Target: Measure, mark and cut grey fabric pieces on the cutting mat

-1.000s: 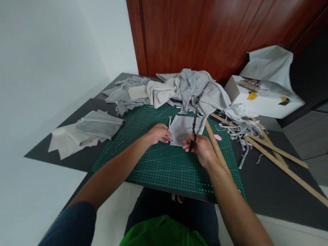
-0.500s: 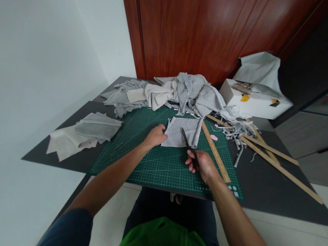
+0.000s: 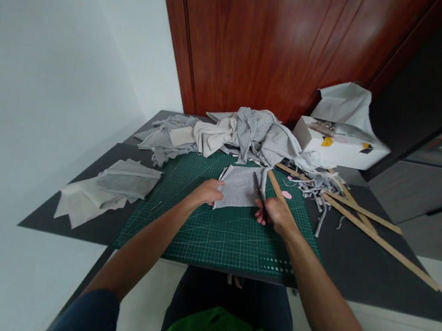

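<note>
A roughly square piece of grey cloth (image 3: 238, 189) lies on the green cutting mat (image 3: 194, 238). My left hand (image 3: 209, 191) grips the cloth at its left edge, thumb on top. In my right hand (image 3: 274, 212) is a pair of dark scissors (image 3: 258, 186), the blades pointing away from me over the cloth's right part. From this angle the blades look close together. A wooden ruler (image 3: 278, 185) lies just right of the cloth, partly hidden under my right hand and forearm.
Heaped cloth (image 3: 266, 133) lines the back of the dark table. Stacked cloth pieces (image 3: 124, 182) lie at left, thin fabric strips (image 3: 317, 184) and wooden rulers (image 3: 387, 241) at right. A white box (image 3: 343, 144) stands at the back right; a pink piece (image 3: 286, 195) lies near the ruler.
My right hand and the scissors have shifted slightly right, toward the cloth's right edge. My left hand keeps hold of the left edge. The view has tilted a little upward.
</note>
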